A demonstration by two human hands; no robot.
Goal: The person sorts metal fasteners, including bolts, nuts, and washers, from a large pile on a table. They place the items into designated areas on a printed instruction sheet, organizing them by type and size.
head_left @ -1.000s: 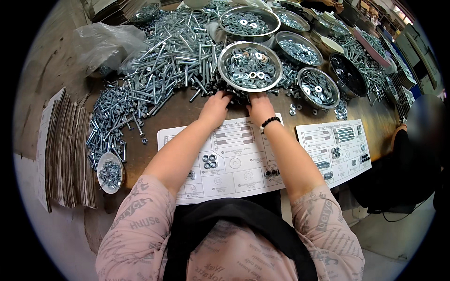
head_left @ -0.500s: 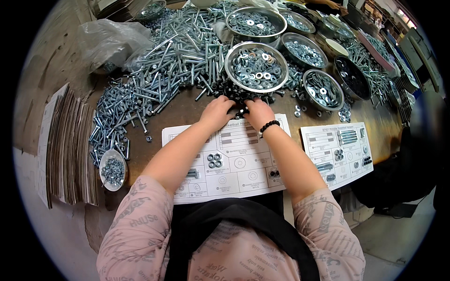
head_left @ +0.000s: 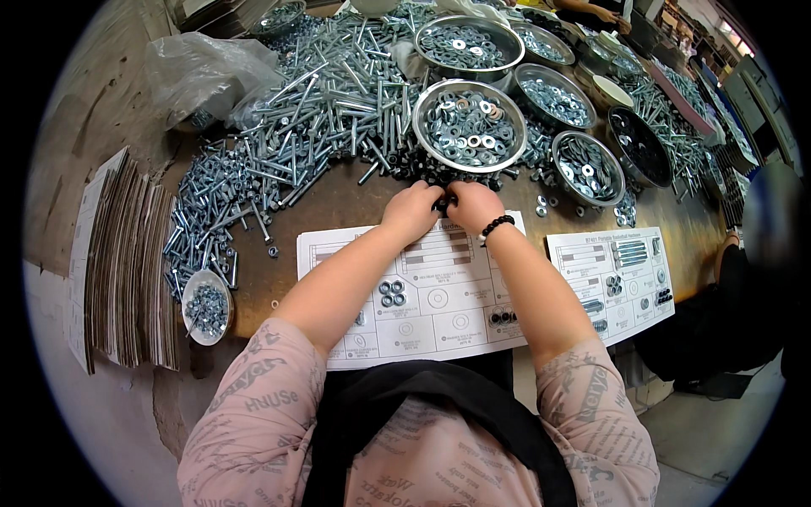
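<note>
My left hand (head_left: 412, 211) and my right hand (head_left: 475, 205) meet at the far edge of a printed hardware sheet (head_left: 439, 345). Both have their fingers curled in and closed on small black hardware pieces (head_left: 440, 204), whose exact kind is partly hidden by the fingers. Just beyond lies a heap of similar black pieces (head_left: 414, 166), against a steel bowl (head_left: 470, 168) of washers. Between my forearms, a group of silver nuts (head_left: 392, 293) rests on the sheet. Several black nuts (head_left: 503, 318) sit beside my right forearm.
A large pile of bolts (head_left: 296, 127) spreads over the table's left. More bowls of washers (head_left: 589, 169) stand at right. A second sheet (head_left: 642, 291) carries sorted hardware. A white dish (head_left: 207, 308) and a cardboard stack (head_left: 127, 270) are at left. Another person's hand (head_left: 606, 14) shows far back.
My hands have drawn slightly back from the black heap, and their fingers have come closer together around small black pieces. The whole view has shifted a little.
</note>
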